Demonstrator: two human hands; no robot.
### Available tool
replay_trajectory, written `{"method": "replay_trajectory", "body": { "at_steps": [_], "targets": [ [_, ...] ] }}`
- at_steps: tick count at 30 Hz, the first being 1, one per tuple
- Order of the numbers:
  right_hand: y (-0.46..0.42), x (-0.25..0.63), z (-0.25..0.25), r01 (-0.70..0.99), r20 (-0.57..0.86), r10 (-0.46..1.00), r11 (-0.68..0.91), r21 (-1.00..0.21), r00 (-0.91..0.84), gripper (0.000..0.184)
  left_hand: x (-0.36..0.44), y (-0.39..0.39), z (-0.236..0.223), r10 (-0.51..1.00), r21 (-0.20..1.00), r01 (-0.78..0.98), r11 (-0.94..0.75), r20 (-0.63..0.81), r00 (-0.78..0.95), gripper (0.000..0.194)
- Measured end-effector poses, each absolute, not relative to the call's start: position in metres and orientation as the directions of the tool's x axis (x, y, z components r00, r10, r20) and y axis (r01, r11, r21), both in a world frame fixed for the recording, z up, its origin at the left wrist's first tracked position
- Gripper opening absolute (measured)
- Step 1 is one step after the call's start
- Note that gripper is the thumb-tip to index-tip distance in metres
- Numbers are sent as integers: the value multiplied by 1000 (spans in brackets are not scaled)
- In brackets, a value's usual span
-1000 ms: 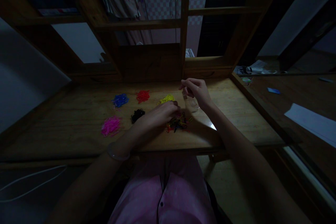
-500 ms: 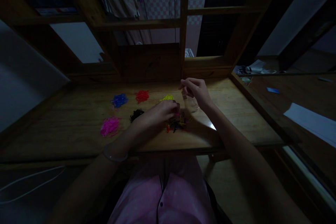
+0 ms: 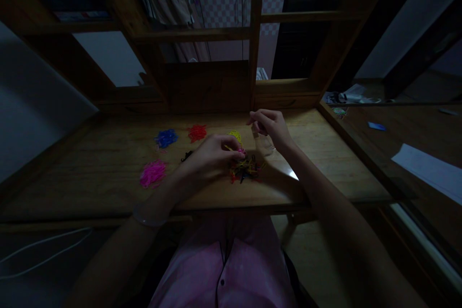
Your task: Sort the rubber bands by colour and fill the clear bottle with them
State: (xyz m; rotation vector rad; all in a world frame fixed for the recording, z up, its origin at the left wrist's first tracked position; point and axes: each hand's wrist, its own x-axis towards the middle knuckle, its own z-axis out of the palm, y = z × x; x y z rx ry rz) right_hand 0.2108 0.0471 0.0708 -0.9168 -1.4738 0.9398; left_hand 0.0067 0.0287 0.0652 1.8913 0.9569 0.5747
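Observation:
My left hand [image 3: 216,152] is over the near side of the table, thumb and fingers curled around a few small pink and yellow rubber bands [image 3: 241,152]. Just beyond its fingertips lies a mixed heap of rubber bands [image 3: 248,170], yellow, black and red. My right hand [image 3: 270,128] is closed in a pinch above a clear container [image 3: 266,144]; whatever its fingers hold is too dim to make out. A yellow pile [image 3: 235,135] sits behind my left hand, and a black pile [image 3: 186,156] is partly covered by that hand.
Further left on the wooden table [image 3: 108,173] are a blue pile [image 3: 166,138], a red pile [image 3: 197,133] and a pink pile [image 3: 153,173]. A shelf frame [image 3: 209,86] rises along the back. To the right, white paper [image 3: 429,171] lies on another surface.
My left hand has opened somewhat and turned over the mixed heap, where more yellow bands now show. The right hand has stayed nearly still.

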Motion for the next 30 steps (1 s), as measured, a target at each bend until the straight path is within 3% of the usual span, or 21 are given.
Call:
{"method": "replay_trajectory", "body": {
  "at_steps": [4, 8, 15, 18, 21, 24, 26, 30],
  "targets": [
    [48, 211, 70, 32, 373, 922, 378, -925, -103, 33, 5, 25, 68, 826, 982, 189, -23, -88, 556, 29],
    [48, 211, 69, 51, 376, 921, 383, -923, -105, 34, 3, 24, 64, 832, 972, 13, 235, -208, 514, 31],
    [49, 212, 69, 40, 363, 925, 369, -928, -115, 34, 4, 17, 67, 851, 963, 32, 266, -251, 461, 30],
    [48, 212, 69, 23, 363, 926, 367, -930, -106, 34, -9, 13, 73, 877, 983, 119, 137, -176, 447, 30],
    [47, 212, 69, 17, 369, 924, 372, -928, -106, 34, -43, 23, 82, 948, 934, 350, -73, -45, 316, 28],
    [47, 212, 68, 12, 384, 916, 388, -922, -112, 34, -93, 46, 88, 978, 730, 654, -199, 188, 88, 23],
    [48, 211, 67, 14, 381, 917, 385, -923, -120, 35, -127, 62, 89, 961, 558, 810, -178, 277, 20, 20],
    [48, 211, 66, 24, 369, 921, 375, -927, -127, 35, -179, 72, 88, 993, 485, 866, -119, 76, 94, 19]
  ]
}}
